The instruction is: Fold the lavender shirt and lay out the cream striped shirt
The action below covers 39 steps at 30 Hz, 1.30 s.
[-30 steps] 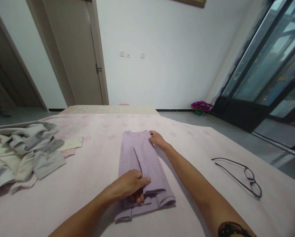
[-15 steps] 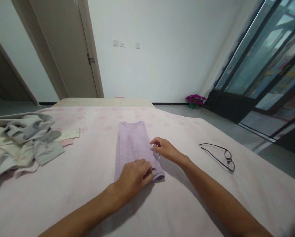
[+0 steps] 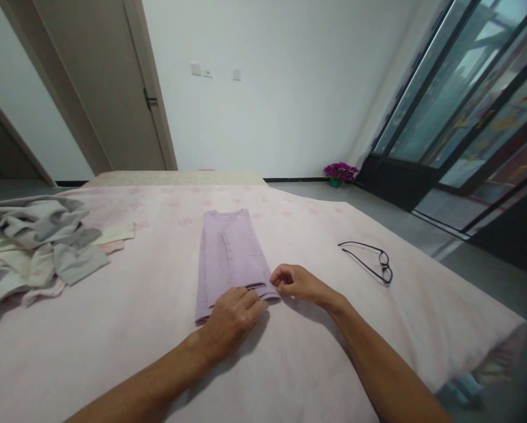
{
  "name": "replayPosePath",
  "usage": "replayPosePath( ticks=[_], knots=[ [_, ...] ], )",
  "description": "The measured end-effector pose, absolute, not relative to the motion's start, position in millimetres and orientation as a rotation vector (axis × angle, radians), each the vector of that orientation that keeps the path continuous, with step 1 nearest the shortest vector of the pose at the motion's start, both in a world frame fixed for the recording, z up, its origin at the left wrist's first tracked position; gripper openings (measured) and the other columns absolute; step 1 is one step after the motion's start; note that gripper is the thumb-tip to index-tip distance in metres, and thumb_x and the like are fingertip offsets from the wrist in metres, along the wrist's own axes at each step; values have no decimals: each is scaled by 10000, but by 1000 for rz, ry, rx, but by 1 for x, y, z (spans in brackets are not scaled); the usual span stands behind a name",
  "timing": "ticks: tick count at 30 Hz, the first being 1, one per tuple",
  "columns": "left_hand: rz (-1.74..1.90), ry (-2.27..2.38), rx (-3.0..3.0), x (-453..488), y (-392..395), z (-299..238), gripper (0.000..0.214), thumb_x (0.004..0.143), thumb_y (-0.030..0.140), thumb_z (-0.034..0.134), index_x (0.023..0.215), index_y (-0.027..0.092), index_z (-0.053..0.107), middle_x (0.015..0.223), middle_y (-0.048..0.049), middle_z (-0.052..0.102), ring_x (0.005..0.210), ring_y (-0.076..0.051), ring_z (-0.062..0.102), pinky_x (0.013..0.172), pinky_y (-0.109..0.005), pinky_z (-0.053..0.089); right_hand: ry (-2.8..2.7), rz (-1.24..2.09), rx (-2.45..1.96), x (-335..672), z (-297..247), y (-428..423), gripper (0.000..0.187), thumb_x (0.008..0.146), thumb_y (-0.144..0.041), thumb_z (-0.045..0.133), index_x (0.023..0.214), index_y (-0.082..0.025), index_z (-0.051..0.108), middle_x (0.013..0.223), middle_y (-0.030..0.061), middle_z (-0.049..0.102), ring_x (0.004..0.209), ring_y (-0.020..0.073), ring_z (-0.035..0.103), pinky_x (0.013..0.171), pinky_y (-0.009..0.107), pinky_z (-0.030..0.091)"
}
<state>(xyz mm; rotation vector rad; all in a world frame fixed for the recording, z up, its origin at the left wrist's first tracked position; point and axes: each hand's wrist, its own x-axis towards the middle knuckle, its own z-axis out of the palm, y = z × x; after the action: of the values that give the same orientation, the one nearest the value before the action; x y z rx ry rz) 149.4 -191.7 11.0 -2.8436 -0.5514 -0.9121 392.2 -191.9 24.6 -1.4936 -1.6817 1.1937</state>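
Observation:
A lilac, finely ribbed shirt (image 3: 232, 247) with a front placket lies on the bed, its neckline at the far end and its sides folded in lengthwise. My left hand (image 3: 237, 311) rests at the near hem, fingers curled over the cloth, covering part of the bottom edge. At the lower right corner, my right hand (image 3: 296, 282) is closed in a pinch at the shirt's edge. Layered edges of the fabric show between the two hands.
A heap of grey and cream clothes (image 3: 38, 247) lies on the left of the pink-white bedsheet (image 3: 148, 346). Black-framed glasses (image 3: 369, 261) rest unfolded to the right. Beyond the bed are a door (image 3: 100, 88) and a pot of magenta flowers (image 3: 340, 172).
My right hand has moved down along the shirt's right side to its lower corner. The left hand stays at the hem, where the layers lie flatter. The view has shifted slightly.

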Motion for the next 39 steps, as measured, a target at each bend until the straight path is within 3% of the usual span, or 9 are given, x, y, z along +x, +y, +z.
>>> replayPosePath(
  ticks=[6, 16, 26, 39],
  knots=[
    [-797, -614, -2843, 155, -194, 2, 147, 968, 186, 548, 1081, 191, 641, 850, -32, 645, 760, -207, 583, 678, -349, 452, -1717, 1321, -1410, 399, 24, -201, 300, 656, -113, 634, 952, -157, 649, 745, -27, 626, 627, 85, 527, 576, 196, 392],
    [-838, -584, -2758, 169, -200, 5, 245, 985, 197, 533, 1217, 209, 611, 968, -52, 655, 847, -206, 569, 729, -354, 416, -1840, 1038, -1451, 400, 12, -199, 193, 741, -140, 610, 902, -157, 715, 747, 6, 672, 642, 102, 556, 579, 202, 404],
    [-914, -788, -2683, 182, -180, 12, 78, 920, 265, 659, 856, 236, 691, 872, -27, 636, 813, -202, 499, 705, -365, 325, -1601, 1279, -1354, 400, 7, -196, 210, 697, -149, 676, 904, -154, 644, 690, -20, 607, 557, 72, 483, 490, 184, 332],
    [-854, -876, -2679, 185, -181, 8, 127, 914, 251, 643, 800, 195, 652, 850, -41, 622, 797, -206, 515, 705, -359, 340, -1536, 1336, -1390, 390, 26, -207, 215, 667, -142, 639, 881, -165, 626, 649, -41, 576, 497, 72, 474, 456, 190, 382]
  ],
)
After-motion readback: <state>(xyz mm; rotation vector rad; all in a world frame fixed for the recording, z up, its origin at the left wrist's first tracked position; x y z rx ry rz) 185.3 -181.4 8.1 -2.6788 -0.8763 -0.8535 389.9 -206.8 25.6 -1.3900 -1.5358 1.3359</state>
